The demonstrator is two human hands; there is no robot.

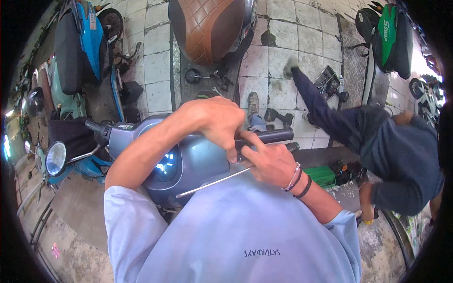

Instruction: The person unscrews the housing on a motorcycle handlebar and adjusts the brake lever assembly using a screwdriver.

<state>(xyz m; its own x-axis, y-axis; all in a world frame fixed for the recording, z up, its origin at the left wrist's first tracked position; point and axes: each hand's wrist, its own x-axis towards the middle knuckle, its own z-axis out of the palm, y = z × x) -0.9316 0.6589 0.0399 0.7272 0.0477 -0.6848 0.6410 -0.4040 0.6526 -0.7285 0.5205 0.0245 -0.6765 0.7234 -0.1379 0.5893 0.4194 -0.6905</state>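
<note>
I lean over a grey scooter [200,158] with a lit round display [165,165]. My left hand [219,122] is closed at the inner end of the right handlebar grip [271,136], fingers pointing down; what they hold is hidden. A silver wrench end [218,91] shows just past its knuckles, and I cannot tell whether the hand holds it. Beside it, my right hand [271,162], with bracelets at the wrist, is closed with its fingertips close to the left hand's. From under it a thin silver metal rod [212,181] slants down to the left.
A round mirror [55,158] stands out at the left. The brown quilted seat [203,28] is ahead, with loose parts [210,78] on the footboard. A person in dark clothes [401,151] bends at the right near a green box [320,176]. Blue [89,42] and green [388,37] scooters flank me.
</note>
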